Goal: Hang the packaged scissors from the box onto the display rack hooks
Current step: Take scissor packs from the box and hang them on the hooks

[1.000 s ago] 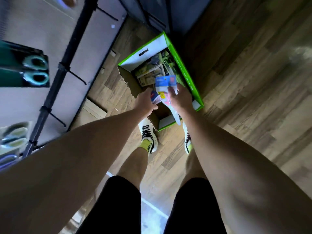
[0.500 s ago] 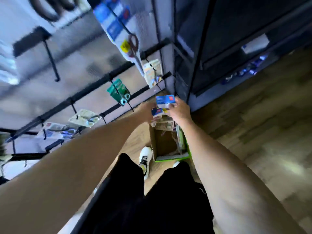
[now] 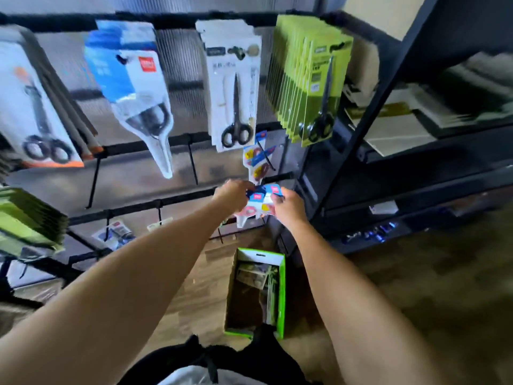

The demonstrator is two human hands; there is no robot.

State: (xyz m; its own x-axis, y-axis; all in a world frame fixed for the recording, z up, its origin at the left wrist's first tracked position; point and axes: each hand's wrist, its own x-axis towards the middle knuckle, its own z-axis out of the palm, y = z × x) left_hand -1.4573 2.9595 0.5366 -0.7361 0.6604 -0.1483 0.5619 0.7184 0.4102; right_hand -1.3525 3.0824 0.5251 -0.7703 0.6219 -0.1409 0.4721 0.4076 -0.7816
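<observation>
Hands both on small blue-carded scissors packs (image 3: 259, 202): left hand (image 3: 231, 194) fingers curled on the left edge, right hand (image 3: 287, 204) fingers curled on the right. Packs held in front of the display rack (image 3: 177, 141), just below matching packs (image 3: 258, 159) hanging on a hook. Green box (image 3: 281, 290) open on the floor below.

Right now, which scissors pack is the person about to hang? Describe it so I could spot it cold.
Start at the black rack with hanging scissors, then drop below the white pack with black-handled scissors. There the left hand and right hand hold a small blue-and-white pack. It is the only pack in hand, above the green box.
</observation>
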